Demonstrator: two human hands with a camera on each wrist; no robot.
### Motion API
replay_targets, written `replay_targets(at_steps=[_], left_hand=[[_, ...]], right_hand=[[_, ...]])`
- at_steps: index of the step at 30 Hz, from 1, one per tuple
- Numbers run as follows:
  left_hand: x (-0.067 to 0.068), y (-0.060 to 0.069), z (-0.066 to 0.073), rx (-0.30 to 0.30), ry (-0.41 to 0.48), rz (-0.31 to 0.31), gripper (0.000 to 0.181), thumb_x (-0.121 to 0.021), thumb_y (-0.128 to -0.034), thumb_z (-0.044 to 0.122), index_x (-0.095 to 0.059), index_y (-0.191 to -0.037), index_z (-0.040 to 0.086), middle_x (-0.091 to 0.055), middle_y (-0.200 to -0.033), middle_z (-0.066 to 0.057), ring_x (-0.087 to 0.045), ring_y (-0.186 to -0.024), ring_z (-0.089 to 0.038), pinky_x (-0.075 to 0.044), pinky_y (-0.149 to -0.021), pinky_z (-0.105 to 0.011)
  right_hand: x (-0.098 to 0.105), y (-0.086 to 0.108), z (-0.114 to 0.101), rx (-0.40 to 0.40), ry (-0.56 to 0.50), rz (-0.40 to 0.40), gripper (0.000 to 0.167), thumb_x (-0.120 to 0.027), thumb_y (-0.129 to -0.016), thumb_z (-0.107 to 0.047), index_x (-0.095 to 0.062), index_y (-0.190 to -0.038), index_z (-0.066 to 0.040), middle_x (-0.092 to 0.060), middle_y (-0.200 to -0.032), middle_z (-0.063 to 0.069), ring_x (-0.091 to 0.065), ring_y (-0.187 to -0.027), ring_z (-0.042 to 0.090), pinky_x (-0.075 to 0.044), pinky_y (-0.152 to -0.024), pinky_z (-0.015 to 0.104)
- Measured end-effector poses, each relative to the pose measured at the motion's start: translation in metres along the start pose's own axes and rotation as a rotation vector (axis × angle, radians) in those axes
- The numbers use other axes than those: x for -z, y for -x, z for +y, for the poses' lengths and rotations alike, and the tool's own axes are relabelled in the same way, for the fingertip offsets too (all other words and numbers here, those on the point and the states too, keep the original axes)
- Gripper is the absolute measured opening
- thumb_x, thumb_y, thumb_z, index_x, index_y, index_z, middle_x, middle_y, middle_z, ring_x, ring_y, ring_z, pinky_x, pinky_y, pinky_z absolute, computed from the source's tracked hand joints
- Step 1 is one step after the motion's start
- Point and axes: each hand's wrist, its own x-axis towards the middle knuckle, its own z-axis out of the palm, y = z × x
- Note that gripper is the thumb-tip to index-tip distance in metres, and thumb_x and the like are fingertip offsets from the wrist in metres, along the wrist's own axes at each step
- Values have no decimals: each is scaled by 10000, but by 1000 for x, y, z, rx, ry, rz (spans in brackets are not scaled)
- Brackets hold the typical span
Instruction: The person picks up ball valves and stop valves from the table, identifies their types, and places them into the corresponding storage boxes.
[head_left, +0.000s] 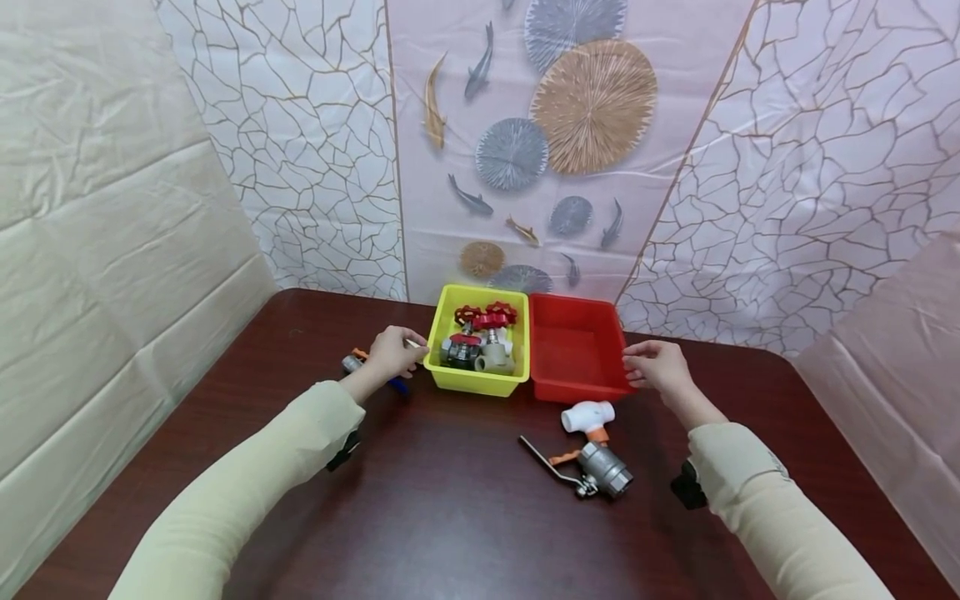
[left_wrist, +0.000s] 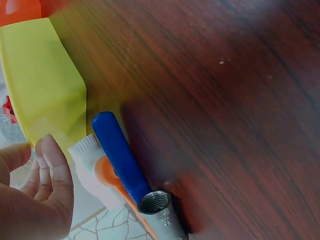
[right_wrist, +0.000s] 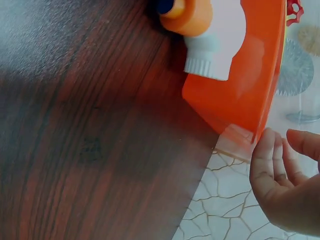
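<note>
My left hand (head_left: 393, 352) touches the left rim of a yellow bin (head_left: 480, 382), fingers loosely bent; in the left wrist view, thumb and fingertips of the hand (left_wrist: 42, 187) meet the bin's corner. Inside lie red-handled valves (head_left: 491, 321) and a beige fitting (head_left: 495, 358). My right hand (head_left: 660, 367) is at the right side of an empty red bin (head_left: 573, 390). The right wrist view shows this hand (right_wrist: 287, 185) with thumb apart from the fingers, fingertips at the bin's corner (right_wrist: 245, 100). The two bins stand side by side.
In front of the red bin lie a white valve (head_left: 588, 415) and a metal valve (head_left: 603, 469) with a long lever. More valves, one with a blue lever (left_wrist: 120, 155), lie beside my left hand. A patterned cloth (head_left: 322, 167) hangs behind the table.
</note>
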Motion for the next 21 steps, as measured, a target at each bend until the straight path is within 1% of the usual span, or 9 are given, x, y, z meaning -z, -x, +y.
replay_targets(at_steps=[3, 7, 10, 13, 17, 21], left_hand=[[2, 1, -3, -15, 7, 0, 226, -603, -915, 155, -665, -1057, -10, -679, -891, -208, -617, -623, -176, -557, -551, -275], [4, 1, -9, -34, -6, 4, 204, -612, -905, 143, -673, -1029, -8, -668, -832, -173, -599, -604, -155, -549, -532, -258], [6, 5, -12, -55, -23, 2, 193, -621, -899, 133, -669, -1009, -18, -675, -813, -169, -607, -601, -153, -544, -519, -254], [8, 10, -14, -73, -26, -6, 178, -619, -894, 113, -667, -992, -27, -679, -806, -179, -604, -585, -138, -541, -509, -259], [11, 15, -17, -81, -22, -9, 164, -618, -887, 99, -673, -981, -23, -680, -804, -168, -611, -590, -147, -552, -520, -289], [14, 18, -20, -81, -28, 0, 153, -614, -889, 97, -671, -975, -15, -675, -809, -147, -612, -611, -156, -561, -543, -314]], right_hand=[[3, -1, 4, -30, -11, 20, 341, -532, -931, -62, -502, -1191, 156, -641, -743, -3, -596, -586, 68, -561, -602, 239], [5, -2, 8, -66, -20, 28, 355, -546, -920, -55, -473, -1202, 148, -593, -704, -51, -574, -566, 56, -554, -582, 235], [5, -1, 12, -87, -34, 12, 363, -529, -921, -36, -450, -1215, 162, -572, -682, -85, -559, -555, 47, -546, -571, 225], [6, -1, 15, -105, -43, -16, 379, -510, -930, -29, -438, -1241, 176, -577, -669, -91, -569, -567, 41, -556, -595, 234], [5, -1, 18, -115, -56, -37, 395, -509, -932, -30, -438, -1256, 185, -591, -684, -75, -587, -587, 50, -570, -631, 261], [4, -2, 19, -128, -89, -42, 409, -510, -928, -27, -429, -1270, 183, -587, -680, -87, -575, -584, 49, -563, -621, 245]])
